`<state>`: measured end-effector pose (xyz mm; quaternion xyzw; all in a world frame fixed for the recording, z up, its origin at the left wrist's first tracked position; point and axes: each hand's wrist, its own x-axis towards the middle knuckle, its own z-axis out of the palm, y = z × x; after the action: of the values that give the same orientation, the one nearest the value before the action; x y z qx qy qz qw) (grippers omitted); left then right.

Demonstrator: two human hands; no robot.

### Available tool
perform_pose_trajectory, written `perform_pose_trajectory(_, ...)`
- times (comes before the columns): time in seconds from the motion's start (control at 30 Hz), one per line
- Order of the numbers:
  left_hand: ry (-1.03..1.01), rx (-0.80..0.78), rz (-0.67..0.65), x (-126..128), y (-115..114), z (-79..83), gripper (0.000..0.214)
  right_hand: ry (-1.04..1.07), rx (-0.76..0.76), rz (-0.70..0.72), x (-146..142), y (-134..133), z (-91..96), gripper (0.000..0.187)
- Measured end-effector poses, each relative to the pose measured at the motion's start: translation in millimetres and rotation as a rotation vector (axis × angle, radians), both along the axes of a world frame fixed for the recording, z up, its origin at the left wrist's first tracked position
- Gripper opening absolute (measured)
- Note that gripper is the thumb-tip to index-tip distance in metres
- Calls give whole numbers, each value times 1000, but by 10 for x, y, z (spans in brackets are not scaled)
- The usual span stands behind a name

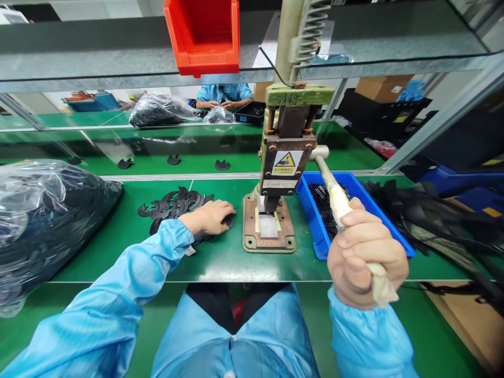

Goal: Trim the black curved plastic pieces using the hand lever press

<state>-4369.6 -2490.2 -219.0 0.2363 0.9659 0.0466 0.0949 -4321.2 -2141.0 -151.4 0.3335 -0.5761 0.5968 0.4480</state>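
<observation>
My right hand (366, 252) is wrapped round the tape-covered lever handle (334, 195) of a hand press (284, 163). The press stands on a square base, with a pale block (269, 227) below its dark ram. Left of the base, my left hand (212, 216) is closed palm down over a black curved part (228, 222), whose edge shows under the fingertips. Part of that grip is hidden by the hand. Beside and under this hand lies a loose pile of black curved parts (173, 205).
At left sits a clear plastic bag (47, 220) of dark pieces. A blue bin (370, 218) of black parts stands right of the press. Several curved parts lie on the strip behind (173, 159). A red bin (207, 47) hangs overhead; a co-worker (224, 97) sits opposite.
</observation>
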Motion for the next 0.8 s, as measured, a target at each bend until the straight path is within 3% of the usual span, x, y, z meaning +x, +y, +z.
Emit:
perform_pose_trajectory(0.2, -70, 95, -46, -94, -123, -59, 59, -6, -22, 5, 3, -26, 12, 22)
perform_pose_trajectory(0.4, -98, 196, -87, -211, -207, -27, 32, 17, -34, 10, -10, -23, 3, 18)
perform_pose_trajectory(0.47, -60, 261, -38, -226, -221, 8, 27, 26, -44, 10, -19, -32, 0, 18)
perform_pose_trajectory(0.67, -14, 631, 289, -154, -100, 48, 33, 33, -55, 13, -26, -47, 3, 17)
perform_pose_trajectory(0.73, 62, 652, 270, -88, -29, 7, 32, 29, -36, 10, -20, -34, 5, 18)
perform_pose_trajectory(0.8, 153, 567, 155, -5, 19, -53, 28, 19, -11, 3, -11, -19, 9, 18)
